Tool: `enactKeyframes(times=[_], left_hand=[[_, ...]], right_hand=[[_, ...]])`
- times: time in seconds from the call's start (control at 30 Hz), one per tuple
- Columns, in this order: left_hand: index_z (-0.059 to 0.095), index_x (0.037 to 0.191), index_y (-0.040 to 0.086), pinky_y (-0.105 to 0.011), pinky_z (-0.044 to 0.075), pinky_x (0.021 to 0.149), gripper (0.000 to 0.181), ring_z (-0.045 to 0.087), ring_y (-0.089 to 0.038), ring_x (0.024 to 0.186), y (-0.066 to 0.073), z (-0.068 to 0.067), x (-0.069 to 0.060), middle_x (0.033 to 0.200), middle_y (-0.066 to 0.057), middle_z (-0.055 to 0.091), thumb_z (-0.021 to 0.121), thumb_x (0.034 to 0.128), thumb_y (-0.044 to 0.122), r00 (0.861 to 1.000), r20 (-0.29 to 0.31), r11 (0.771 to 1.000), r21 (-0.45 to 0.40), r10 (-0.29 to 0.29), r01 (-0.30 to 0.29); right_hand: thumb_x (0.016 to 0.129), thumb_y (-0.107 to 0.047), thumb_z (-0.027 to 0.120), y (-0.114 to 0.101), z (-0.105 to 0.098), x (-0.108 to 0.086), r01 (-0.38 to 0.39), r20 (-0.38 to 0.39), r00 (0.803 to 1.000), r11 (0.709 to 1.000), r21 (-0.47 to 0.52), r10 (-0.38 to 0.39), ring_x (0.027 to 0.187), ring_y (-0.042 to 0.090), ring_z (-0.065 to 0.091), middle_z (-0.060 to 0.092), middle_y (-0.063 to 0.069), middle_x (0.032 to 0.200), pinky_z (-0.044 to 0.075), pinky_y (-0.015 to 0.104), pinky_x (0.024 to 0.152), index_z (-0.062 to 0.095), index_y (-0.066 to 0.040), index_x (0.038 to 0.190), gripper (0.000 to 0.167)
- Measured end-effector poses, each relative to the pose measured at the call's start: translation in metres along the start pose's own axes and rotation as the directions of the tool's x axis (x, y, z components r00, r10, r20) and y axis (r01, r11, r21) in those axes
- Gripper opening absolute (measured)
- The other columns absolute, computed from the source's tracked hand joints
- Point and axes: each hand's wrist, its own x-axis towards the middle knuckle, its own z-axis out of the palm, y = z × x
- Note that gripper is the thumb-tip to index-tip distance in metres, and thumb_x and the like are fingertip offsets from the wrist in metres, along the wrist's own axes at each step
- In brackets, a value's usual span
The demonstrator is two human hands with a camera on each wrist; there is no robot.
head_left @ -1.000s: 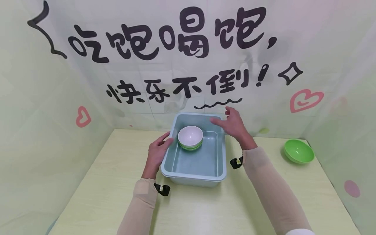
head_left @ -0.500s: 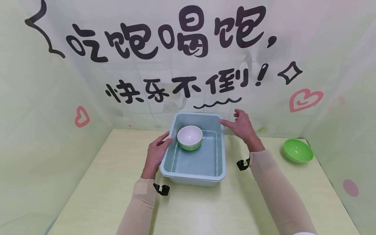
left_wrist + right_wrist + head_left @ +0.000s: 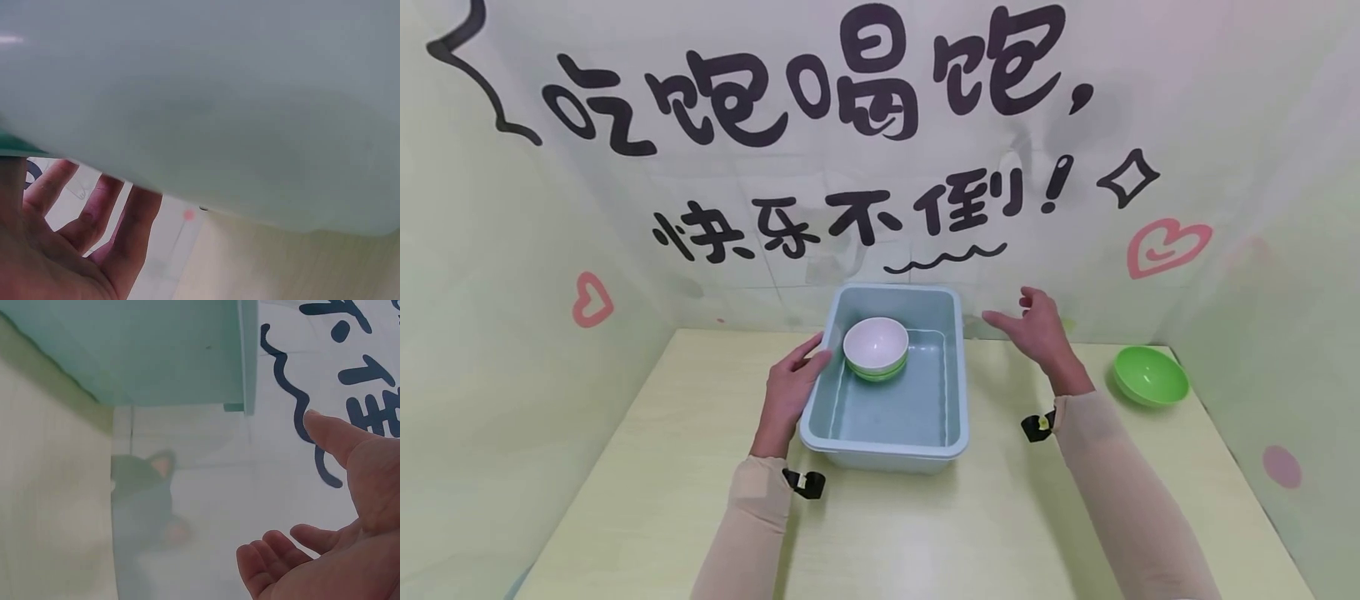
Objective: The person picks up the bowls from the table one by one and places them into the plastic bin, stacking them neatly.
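Observation:
A light blue plastic basin stands on the table in the head view. Inside it, toward the back left, a white bowl is stacked on green bowl ware, of which only the edge shows. At the basin's left rim my left hand grips the edge, thumb over the rim and fingers along the outer wall. The left wrist view shows those fingers against the wall. My right hand hovers right of the basin, apart from it, thumb and fingers spread and holding nothing.
A green bowl sits alone near the table's back right corner. The pale wooden table meets a printed curtain with black lettering behind, and similar sheets stand at both sides.
My right hand has moved to the right, from over the basin's right rim to a spot outside it. My left hand stays at the left rim. The head view has shifted slightly.

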Motion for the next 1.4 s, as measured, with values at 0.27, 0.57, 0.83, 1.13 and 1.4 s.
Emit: enactKeyframes(times=[0.27, 0.57, 0.83, 1.13, 1.4], left_hand=[[0.059, 0.143, 0.036, -0.048, 0.059, 0.093, 0.049, 0.069, -0.036, 0.114, -0.002, 0.001, 0.000, 0.135, -0.014, 0.067, 0.066, 0.0963, 0.046, 1.000, 0.005, 1.000, -0.001, -0.010, 0.010], [0.059, 0.144, 0.035, -0.049, 0.059, 0.094, 0.049, 0.069, -0.037, 0.115, -0.002, 0.001, 0.001, 0.135, -0.015, 0.067, 0.066, 0.0967, 0.045, 1.000, 0.006, 1.000, -0.021, 0.005, -0.005], [0.059, 0.144, 0.035, -0.048, 0.059, 0.095, 0.049, 0.069, -0.037, 0.115, -0.002, 0.001, 0.001, 0.137, -0.014, 0.066, 0.066, 0.0967, 0.046, 1.000, 0.006, 1.000, -0.020, -0.001, 0.001], [0.059, 0.143, 0.035, -0.048, 0.059, 0.095, 0.049, 0.069, -0.038, 0.116, -0.003, 0.001, 0.000, 0.136, -0.015, 0.067, 0.067, 0.0960, 0.045, 1.000, 0.002, 0.999, -0.030, -0.015, 0.015], [0.059, 0.144, 0.035, -0.051, 0.058, 0.097, 0.050, 0.067, -0.039, 0.118, -0.002, 0.001, 0.000, 0.136, -0.015, 0.066, 0.067, 0.0957, 0.047, 1.000, 0.012, 0.999, -0.035, -0.008, 0.008]], right_hand=[[0.095, -0.042, 0.069, 0.022, -0.004, -0.007, -0.036, -0.025, 0.999, 0.999, 0.001, 0.036, 0.149, 0.044, 0.034, 0.027, 0.029, 0.163, 0.037, 0.055, 0.120, 0.014, 0.005, 0.161, 0.098], [0.094, -0.039, 0.070, 0.042, -0.018, -0.009, -0.014, -0.128, 0.992, 0.998, -0.063, 0.006, 0.145, 0.048, 0.036, 0.030, 0.034, 0.158, 0.040, 0.056, 0.117, 0.016, 0.010, 0.158, 0.097], [0.095, -0.039, 0.069, 0.061, -0.030, -0.015, -0.069, -0.203, 0.977, 0.997, 0.016, 0.071, 0.144, 0.046, 0.039, 0.032, 0.032, 0.158, 0.041, 0.055, 0.116, 0.017, 0.008, 0.159, 0.095], [0.096, -0.037, 0.068, 0.089, -0.037, -0.024, -0.155, -0.357, 0.914, 0.980, 0.127, 0.191, 0.143, 0.041, 0.038, 0.036, 0.026, 0.157, 0.038, 0.051, 0.117, 0.026, 0.003, 0.158, 0.086], [0.093, -0.036, 0.069, 0.108, -0.051, -0.026, -0.193, -0.513, 0.825, 0.971, 0.142, 0.239, 0.147, 0.041, 0.028, 0.036, 0.026, 0.156, 0.032, 0.050, 0.122, 0.038, 0.002, 0.154, 0.078]])
